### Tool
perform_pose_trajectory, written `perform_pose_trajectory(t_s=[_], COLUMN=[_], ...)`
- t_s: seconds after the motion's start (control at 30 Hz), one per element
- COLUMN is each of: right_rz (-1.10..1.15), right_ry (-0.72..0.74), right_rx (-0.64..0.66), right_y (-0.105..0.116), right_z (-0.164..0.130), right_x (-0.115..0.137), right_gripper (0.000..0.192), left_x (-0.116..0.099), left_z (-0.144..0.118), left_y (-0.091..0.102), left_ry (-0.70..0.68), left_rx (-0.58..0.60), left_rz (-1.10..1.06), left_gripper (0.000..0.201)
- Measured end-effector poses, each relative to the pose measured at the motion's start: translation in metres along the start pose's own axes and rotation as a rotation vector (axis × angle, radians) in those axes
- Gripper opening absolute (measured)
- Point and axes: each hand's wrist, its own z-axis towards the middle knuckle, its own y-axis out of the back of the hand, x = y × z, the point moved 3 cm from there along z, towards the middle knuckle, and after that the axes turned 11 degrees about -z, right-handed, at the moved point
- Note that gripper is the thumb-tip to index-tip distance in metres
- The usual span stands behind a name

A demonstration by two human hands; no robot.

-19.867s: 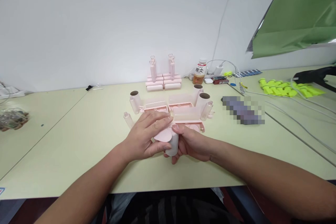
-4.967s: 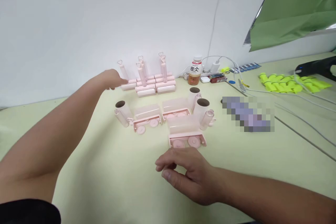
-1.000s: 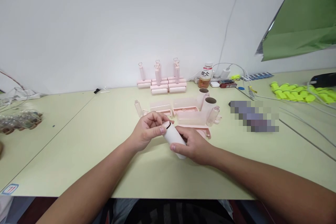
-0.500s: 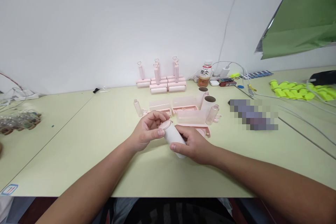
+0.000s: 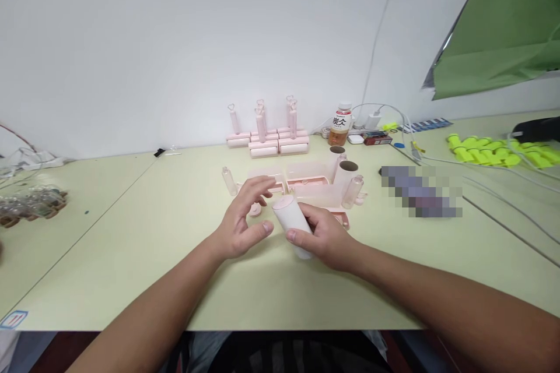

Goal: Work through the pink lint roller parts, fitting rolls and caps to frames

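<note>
A white lint roller refill (image 5: 294, 222) with a pink end cap (image 5: 284, 203) leans in the grip of my right hand (image 5: 326, 238), above the table. Just to its left, my left hand (image 5: 245, 221) is open, thumb and fingers apart, with nothing in it. A small round pink part (image 5: 255, 210) lies on the table behind the left hand. Beyond both hands are open pink cases (image 5: 308, 182) with translucent covers (image 5: 317, 193), partly hidden by the hands. A clear pink handle tube (image 5: 229, 180) stands left of them, and another tube (image 5: 352, 191) stands on the right.
Finished-looking pink rollers with upright handles (image 5: 280, 143) line the wall. Two white paper rolls (image 5: 348, 173) stand behind the cases. A drink bottle (image 5: 340, 125), cables, a blurred dark object (image 5: 420, 191) and yellow pieces (image 5: 485, 150) are on the right; bagged items (image 5: 32, 201) are far left.
My left hand has let go of the capped end of the roll and drawn back to the left, its fingers spreading. The right hand still holds the roll, slightly more upright.
</note>
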Motion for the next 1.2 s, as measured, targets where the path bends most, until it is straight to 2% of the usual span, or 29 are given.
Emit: perform_pose_trajectory(t_s=[0.07,0.17,0.2,0.23,0.3,0.37,0.43,0.53,0.6,0.7,0.83,0.93,1.07,1.2], right_rz=[-0.022,-0.037,-0.03,-0.02,-0.003,0.018,0.067,0.131,0.14,0.147,0.13,0.125,0.175,0.281], right_ry=[0.001,0.019,0.026,0.032,0.027,-0.002,-0.043,-0.08,-0.088,-0.074,-0.018,0.005,-0.018,-0.111], right_rx=[-0.001,-0.001,-0.002,-0.005,-0.025,-0.048,-0.06,-0.042,-0.038,-0.048,-0.06,-0.089,-0.176,-0.236], right_y=[0.0,-0.001,-0.001,-0.001,0.001,0.002,0.003,0.0,0.0,0.001,0.002,0.004,0.008,0.011], right_z=[0.0,0.0,0.0,0.0,0.0,-0.001,-0.003,-0.004,-0.004,-0.003,-0.002,-0.002,-0.001,0.002], right_x=[-0.001,-0.001,-0.001,0.0,0.0,0.0,-0.002,-0.005,-0.006,-0.007,-0.004,0.0,0.002,-0.004], right_gripper=[0.039,0.038,0.038,0.038,0.037,0.039,0.047,0.057,0.058,0.055,0.046,0.042,0.04,0.043], left_x=[-0.002,-0.004,-0.005,-0.004,-0.002,0.003,0.008,0.015,0.021,0.029,0.034,0.03,0.019,0.019], left_z=[0.002,0.003,0.003,0.003,0.004,0.004,0.003,-0.002,-0.006,-0.012,-0.013,-0.01,0.0,0.004], left_y=[-0.004,-0.012,-0.013,-0.013,-0.007,0.0,0.006,0.006,0.004,-0.002,-0.008,-0.01,-0.006,-0.003], left_ry=[-0.025,-0.056,-0.057,-0.049,0.025,0.196,0.411,0.659,0.749,0.799,0.796,0.716,0.55,0.629], left_rx=[0.067,0.25,0.273,0.254,0.127,-0.024,-0.092,-0.019,0.05,0.092,0.114,0.119,0.028,-0.161], left_rz=[0.006,0.006,0.005,0.005,0.034,0.117,0.258,0.493,0.629,0.754,0.764,0.678,0.294,-0.126], left_gripper=[0.059,0.046,0.046,0.047,0.042,0.032,0.024,0.017,0.011,0.009,0.015,0.019,0.02,0.024])
